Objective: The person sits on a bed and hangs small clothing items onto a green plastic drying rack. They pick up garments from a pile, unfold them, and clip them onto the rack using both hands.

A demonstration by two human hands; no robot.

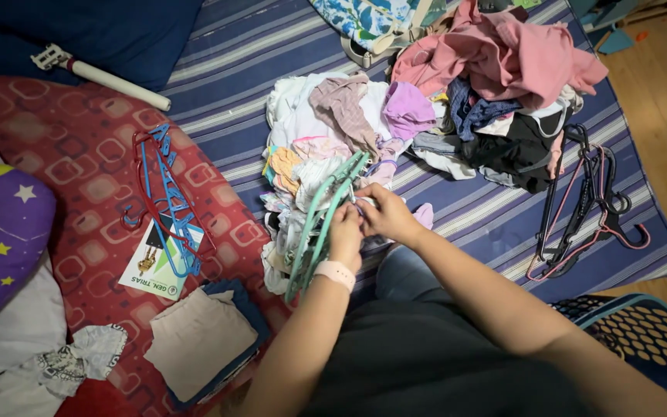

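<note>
Nearest, the left hand and right hand met over the teal hangers, fingers curled closed, apparently on a hanger's top. The hangers lay on the clothes pile on the striped bed. Farther right lay dark and pink hangers.

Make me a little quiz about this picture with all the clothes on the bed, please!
1. True or false: the blue and red hangers lie on the red blanket.
2. What colour are the hangers that the left hand and right hand are touching?
3. Where are the dark and pink hangers? A) on the pillow B) on the striped sheet, beside the pile of clothes C) in the basket

Key: 1 true; 2 green; 3 B.
</note>
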